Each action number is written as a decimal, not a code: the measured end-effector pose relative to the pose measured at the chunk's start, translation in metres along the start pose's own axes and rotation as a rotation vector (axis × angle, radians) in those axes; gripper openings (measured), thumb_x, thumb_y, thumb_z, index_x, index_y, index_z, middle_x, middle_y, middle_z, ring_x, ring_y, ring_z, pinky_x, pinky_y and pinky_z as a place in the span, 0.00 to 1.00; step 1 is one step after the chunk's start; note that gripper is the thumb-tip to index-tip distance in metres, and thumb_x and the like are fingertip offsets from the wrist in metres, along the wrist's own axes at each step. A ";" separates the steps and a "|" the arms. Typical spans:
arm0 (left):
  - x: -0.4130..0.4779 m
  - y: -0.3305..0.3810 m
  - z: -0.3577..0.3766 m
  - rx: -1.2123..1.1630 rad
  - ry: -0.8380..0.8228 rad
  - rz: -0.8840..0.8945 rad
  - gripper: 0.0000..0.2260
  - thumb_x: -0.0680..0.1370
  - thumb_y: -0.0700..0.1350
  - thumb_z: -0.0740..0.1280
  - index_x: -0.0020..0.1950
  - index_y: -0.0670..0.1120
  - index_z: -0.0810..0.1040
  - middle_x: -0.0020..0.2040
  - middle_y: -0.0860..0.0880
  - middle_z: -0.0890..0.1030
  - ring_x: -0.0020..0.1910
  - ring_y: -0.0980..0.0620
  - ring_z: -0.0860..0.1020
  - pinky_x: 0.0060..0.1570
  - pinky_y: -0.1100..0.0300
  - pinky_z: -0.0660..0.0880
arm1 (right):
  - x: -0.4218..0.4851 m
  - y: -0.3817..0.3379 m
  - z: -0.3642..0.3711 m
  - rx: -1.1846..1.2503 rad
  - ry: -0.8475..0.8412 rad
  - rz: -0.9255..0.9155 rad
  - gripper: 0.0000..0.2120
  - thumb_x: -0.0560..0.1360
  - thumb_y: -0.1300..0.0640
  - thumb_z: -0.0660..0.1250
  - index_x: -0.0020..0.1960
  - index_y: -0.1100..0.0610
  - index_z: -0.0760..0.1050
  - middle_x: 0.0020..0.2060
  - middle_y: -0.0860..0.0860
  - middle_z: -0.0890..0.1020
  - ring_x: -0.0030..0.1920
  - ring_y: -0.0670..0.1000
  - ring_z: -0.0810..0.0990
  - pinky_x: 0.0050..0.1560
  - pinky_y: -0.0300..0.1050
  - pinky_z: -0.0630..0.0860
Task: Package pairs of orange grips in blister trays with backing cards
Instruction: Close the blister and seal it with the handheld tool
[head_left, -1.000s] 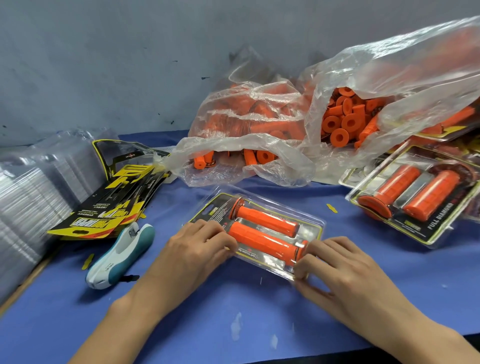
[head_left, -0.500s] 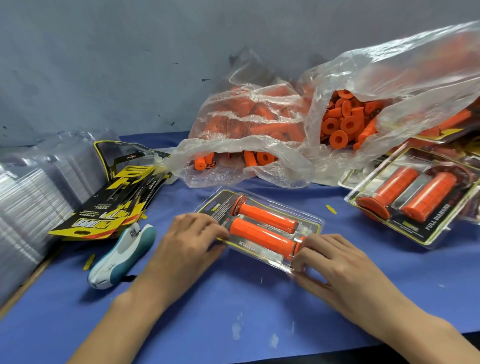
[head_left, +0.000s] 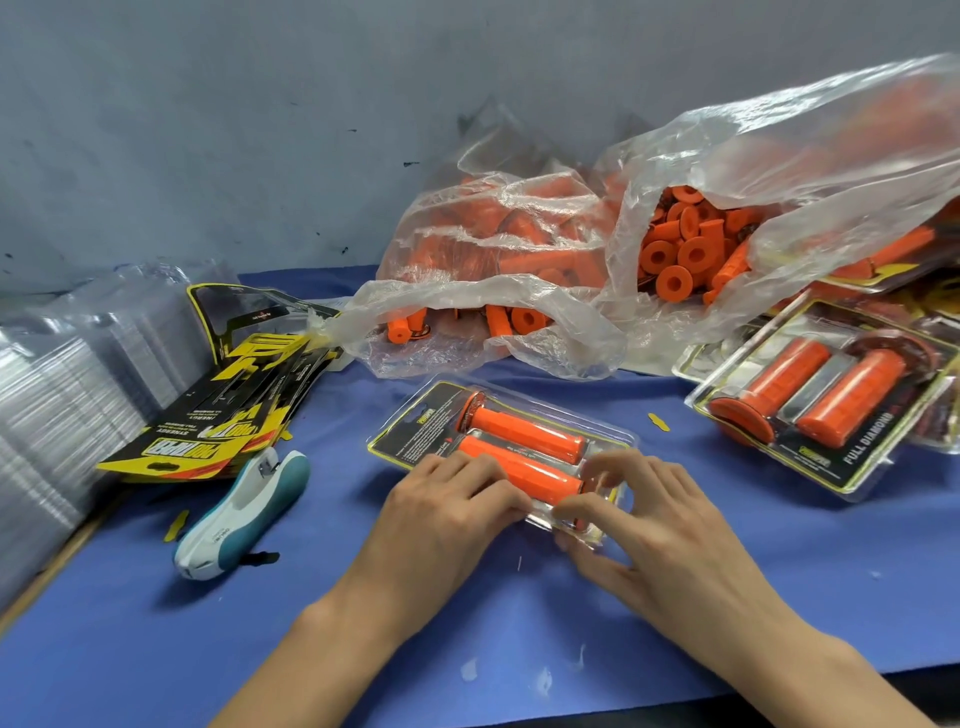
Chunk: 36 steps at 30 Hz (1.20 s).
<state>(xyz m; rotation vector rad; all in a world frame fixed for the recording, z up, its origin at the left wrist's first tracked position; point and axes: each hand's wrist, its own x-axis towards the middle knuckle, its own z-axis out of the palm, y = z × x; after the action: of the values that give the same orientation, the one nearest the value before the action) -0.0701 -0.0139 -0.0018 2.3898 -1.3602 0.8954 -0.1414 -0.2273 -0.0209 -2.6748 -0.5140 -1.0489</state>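
At the far left, a stack of clear blister trays (head_left: 57, 395) is leaned along the edge of the table (head_left: 779, 582), which is covered in blue. Just to its right, a fanned pile of black and yellow backing cards (head_left: 218, 415) is laid; large yellow lettering is printed on the nearest card, seen upside down and not surely readable. Below the cards, a white and teal stapler (head_left: 244, 514) is lain on the table, with small yellow scraps beside it.

In the middle, a blister pack (head_left: 498, 447) is set flat on the table, with two orange grips (head_left: 524, 434) seated side by side over a black card with a yellow border; its small print is too fine to be read. The near edge of the pack is pressed by the left hand (head_left: 447, 514), fingers bent over the nearer grip's left end. The right end of the pack is pinched by the right hand (head_left: 649, 519), thumb and fingertips curled round the clear rim. Much of the near grip is hidden by both hands.

Behind, two clear plastic bags (head_left: 519, 291) are heaped with loose orange grips. At the far right, a finished pack (head_left: 826, 405) is tilted against others, and "FULL DIAMOND" is read along its black card.
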 end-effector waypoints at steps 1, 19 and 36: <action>-0.001 0.000 0.000 -0.006 -0.004 0.000 0.08 0.81 0.48 0.64 0.45 0.50 0.82 0.42 0.53 0.78 0.39 0.48 0.77 0.39 0.53 0.75 | 0.001 -0.001 0.002 -0.014 -0.001 -0.005 0.04 0.76 0.47 0.68 0.49 0.45 0.79 0.56 0.50 0.78 0.50 0.52 0.76 0.51 0.47 0.73; -0.055 -0.085 -0.049 0.311 -0.297 -1.097 0.27 0.75 0.57 0.71 0.65 0.40 0.73 0.57 0.37 0.74 0.58 0.34 0.73 0.53 0.42 0.71 | 0.014 -0.010 0.011 0.072 -0.135 -0.030 0.05 0.77 0.49 0.65 0.45 0.49 0.77 0.56 0.48 0.78 0.56 0.53 0.77 0.54 0.47 0.75; -0.017 -0.063 -0.091 -1.175 0.168 -1.319 0.27 0.70 0.68 0.63 0.59 0.53 0.83 0.49 0.48 0.86 0.47 0.50 0.85 0.50 0.51 0.77 | 0.012 -0.010 0.018 0.046 -0.119 -0.033 0.03 0.78 0.49 0.65 0.47 0.47 0.75 0.58 0.48 0.76 0.58 0.54 0.75 0.53 0.47 0.75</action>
<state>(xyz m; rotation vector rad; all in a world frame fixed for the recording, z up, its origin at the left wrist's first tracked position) -0.0588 0.0759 0.0635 1.5538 0.0645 -0.1269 -0.1267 -0.2097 -0.0248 -2.7083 -0.5990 -0.8783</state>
